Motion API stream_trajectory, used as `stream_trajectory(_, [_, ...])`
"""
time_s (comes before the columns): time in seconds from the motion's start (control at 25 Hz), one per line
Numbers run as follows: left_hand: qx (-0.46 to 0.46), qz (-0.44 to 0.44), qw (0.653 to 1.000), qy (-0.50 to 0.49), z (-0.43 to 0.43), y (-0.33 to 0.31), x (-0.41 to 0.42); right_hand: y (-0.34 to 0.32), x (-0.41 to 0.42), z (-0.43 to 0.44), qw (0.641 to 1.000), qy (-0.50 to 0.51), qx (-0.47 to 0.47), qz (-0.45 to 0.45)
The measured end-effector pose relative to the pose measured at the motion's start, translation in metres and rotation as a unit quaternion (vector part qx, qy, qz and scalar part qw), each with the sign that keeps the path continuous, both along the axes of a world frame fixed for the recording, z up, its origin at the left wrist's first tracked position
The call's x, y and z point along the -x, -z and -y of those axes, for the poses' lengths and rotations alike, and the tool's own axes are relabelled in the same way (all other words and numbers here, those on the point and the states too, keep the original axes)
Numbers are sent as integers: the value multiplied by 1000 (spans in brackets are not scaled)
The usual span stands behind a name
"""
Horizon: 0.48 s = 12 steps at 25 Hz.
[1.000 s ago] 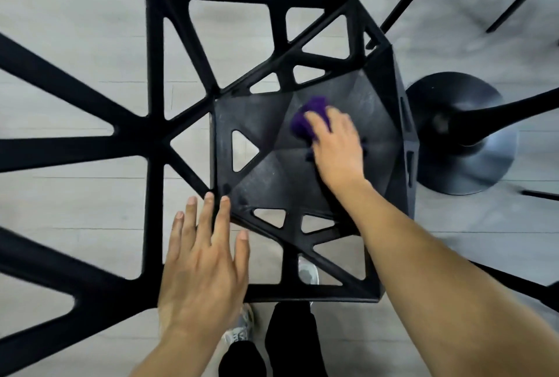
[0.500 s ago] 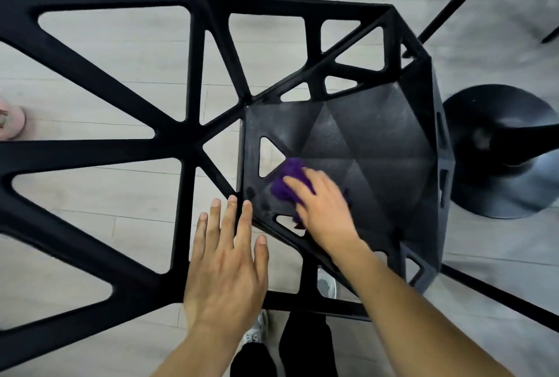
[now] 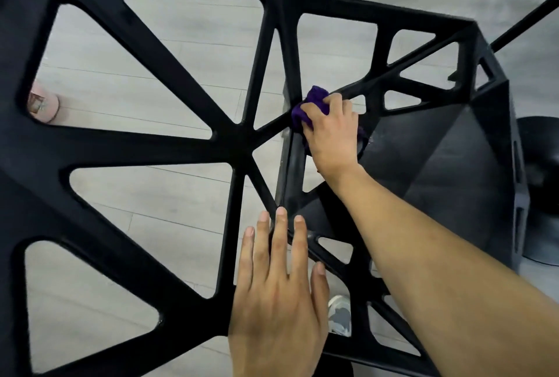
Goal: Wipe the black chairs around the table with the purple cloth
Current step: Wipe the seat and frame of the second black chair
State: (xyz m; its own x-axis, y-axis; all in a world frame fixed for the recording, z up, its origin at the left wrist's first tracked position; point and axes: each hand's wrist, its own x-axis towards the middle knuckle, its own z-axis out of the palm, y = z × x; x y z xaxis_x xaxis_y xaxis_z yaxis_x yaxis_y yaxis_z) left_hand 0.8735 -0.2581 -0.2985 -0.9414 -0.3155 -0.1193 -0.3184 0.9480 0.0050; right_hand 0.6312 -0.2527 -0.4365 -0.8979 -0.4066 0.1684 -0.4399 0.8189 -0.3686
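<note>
I look straight down on a black chair made of angular open lattice bars. My right hand grips the purple cloth and holds it against the back left corner of the seat, where a lattice bar joins it. Most of the cloth is hidden under my fingers. My left hand lies flat with straight fingers on a lattice bar at the seat's near left corner, holding nothing.
A round black table base stands on the grey plank floor at the right. A pink shoe of another person shows at the left through the lattice. My own shoe is below the chair. Thin black legs cross the top right.
My right hand has swept the cloth from the far right of the seat, across its near left part, up to the back left corner. My left hand has stayed on the lattice.
</note>
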Motion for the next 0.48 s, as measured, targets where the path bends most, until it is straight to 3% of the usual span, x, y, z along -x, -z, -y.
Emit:
stream_trajectory(0.2, [-4,39,999,-16,-2,-4,3,-16,-1,6,993,-33,-104,47])
stream_trajectory(0.48, [-5,67,998,-16,-3,-10,3,-36,-89,-46,968,-150,-91,180])
